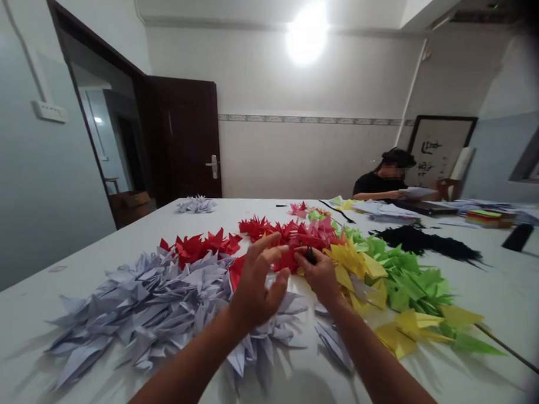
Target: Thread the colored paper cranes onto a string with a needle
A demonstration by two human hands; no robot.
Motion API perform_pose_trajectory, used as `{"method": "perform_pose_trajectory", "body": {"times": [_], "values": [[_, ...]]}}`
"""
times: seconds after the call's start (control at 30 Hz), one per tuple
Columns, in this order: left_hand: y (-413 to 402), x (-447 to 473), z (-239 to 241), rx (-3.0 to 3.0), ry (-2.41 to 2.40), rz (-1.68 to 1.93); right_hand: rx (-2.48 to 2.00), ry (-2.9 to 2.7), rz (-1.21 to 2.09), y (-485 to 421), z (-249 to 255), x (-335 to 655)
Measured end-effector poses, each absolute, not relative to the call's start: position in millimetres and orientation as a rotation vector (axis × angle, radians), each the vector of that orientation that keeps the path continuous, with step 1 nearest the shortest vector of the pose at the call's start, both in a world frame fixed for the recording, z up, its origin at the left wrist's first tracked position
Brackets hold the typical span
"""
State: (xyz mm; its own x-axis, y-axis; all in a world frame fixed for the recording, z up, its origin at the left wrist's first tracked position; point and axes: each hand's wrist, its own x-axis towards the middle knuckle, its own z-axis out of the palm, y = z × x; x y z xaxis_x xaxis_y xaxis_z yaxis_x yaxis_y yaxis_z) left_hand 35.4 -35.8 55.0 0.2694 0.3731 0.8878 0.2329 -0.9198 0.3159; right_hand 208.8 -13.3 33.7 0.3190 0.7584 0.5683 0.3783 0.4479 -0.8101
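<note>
My left hand (pixel 257 282) hangs open with fingers spread, over the edge of a large heap of pale lilac origami cranes (pixel 144 300) and holding nothing. My right hand (pixel 318 274) pinches a small dark object (pixel 311 255) between its fingertips; the fingers hide most of it, so I cannot tell what it is. Red and pink paper cranes (pixel 292 239) lie just beyond both hands. Yellow cranes (pixel 346 264) lie to the right of my right hand, with green cranes (pixel 409 285) further right.
A black feathery heap (pixel 423 244) and stacked papers (pixel 385 211) lie on the white table (pixel 26 328). A small lilac pile (pixel 196 204) sits at the far edge. A seated person (pixel 386 180) handles paper at the far end. A dark door (pixel 183 134) stands open at the back left.
</note>
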Motion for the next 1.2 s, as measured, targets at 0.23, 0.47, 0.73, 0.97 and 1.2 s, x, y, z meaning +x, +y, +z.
{"method": "perform_pose_trajectory", "body": {"times": [0.23,0.47,0.73,0.97,1.2], "values": [[0,44,14,2.429,0.861,1.419,-1.087,-1.353,0.245,-23,4,205],[-2,42,7,1.811,0.911,1.474,-1.038,-1.47,0.036,-30,5,199],[-2,42,22,0.923,0.631,1.549,-1.109,-1.555,0.414,-54,16,182],[-16,51,24,0.834,0.602,1.527,-0.984,-1.592,0.816,-59,17,175],[-15,52,24,0.834,0.489,1.537,-1.084,-1.601,0.903,-55,8,178]]}}
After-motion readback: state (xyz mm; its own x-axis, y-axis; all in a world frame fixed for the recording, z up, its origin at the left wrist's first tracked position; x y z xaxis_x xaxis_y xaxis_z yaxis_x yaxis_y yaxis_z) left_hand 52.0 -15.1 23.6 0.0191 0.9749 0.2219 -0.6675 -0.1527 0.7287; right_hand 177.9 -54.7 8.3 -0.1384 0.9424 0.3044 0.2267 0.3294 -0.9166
